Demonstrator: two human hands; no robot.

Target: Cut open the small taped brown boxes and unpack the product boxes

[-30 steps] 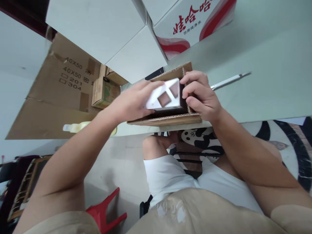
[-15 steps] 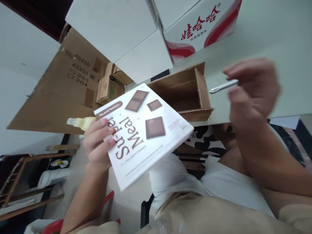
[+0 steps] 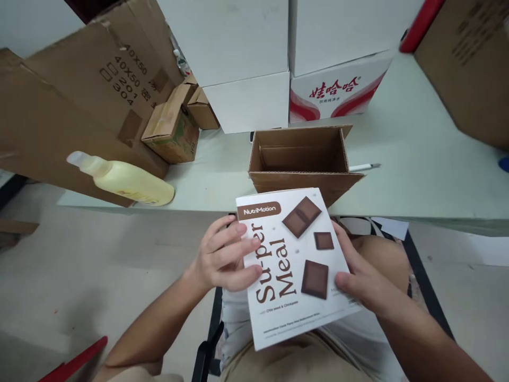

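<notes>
A white NutriMotion meal box (image 3: 306,313) with brown chocolate pictures is held over my lap, its printed front facing up. My left hand (image 3: 226,252) grips its left edge, fingers lying over the front. At the opposite edge my right hand (image 3: 360,276) holds it, thumb on the front and the other fingers hidden behind. Just beyond stands an open brown cardboard carton (image 3: 304,183) at the table's front edge; the inside that shows is bare cardboard. A thin white pen-like tool (image 3: 365,167) lies on the table to the right of the carton, partly hidden by its flap.
A pale yellow pump bottle (image 3: 133,180) stands at the left of the table (image 3: 413,175). Small brown cartons (image 3: 175,130) and a large cardboard sheet (image 3: 91,90) are behind it. White boxes (image 3: 246,101) and a red-and-white water carton (image 3: 338,95) line the back.
My right hand has let go of the white tool, which now lies on the table, and has taken the meal box's right edge. The box has moved right and down, turned more upright.
</notes>
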